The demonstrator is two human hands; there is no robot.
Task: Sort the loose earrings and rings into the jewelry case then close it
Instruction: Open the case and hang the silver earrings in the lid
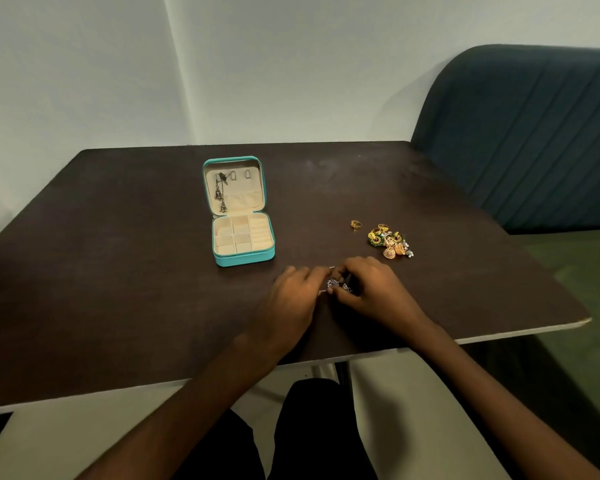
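A teal jewelry case [244, 257] stands open on the dark table [118, 271], its lid upright. A dark dangling earring [220, 195] hangs inside the lid, and the cream compartments below look bare. In front of the case, my left hand [291, 299] and my right hand [371, 289] meet over a silver earring [336, 284]; the fingers of both pinch it just above the tabletop. A single gold ring [355, 224] lies to the right of the case. Beside it sits a pile of gold and green earrings [390, 240].
A dark blue upholstered seat back [534, 133] stands at the table's right rear corner. A pale wall runs behind the table. The table's light-coloured front edge [499, 337] is near my forearms, and my dark-clothed legs show below it.
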